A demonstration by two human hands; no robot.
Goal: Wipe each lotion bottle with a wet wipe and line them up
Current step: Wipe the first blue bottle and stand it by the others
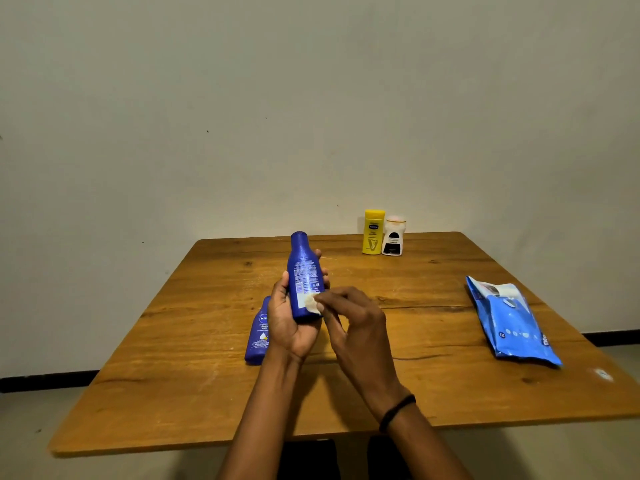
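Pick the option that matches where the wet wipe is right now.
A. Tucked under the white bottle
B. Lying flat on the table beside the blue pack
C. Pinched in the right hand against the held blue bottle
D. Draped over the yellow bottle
C: the right hand pinches the small white wet wipe against the lower side of the blue bottle, which the left hand holds upright above the table.

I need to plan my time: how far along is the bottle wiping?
Looks done: yellow bottle and white bottle stand side by side at the table's far edge. In hand: the left hand holds a blue bottle while the right hand rubs it with a wipe. Left: another blue bottle lying flat.
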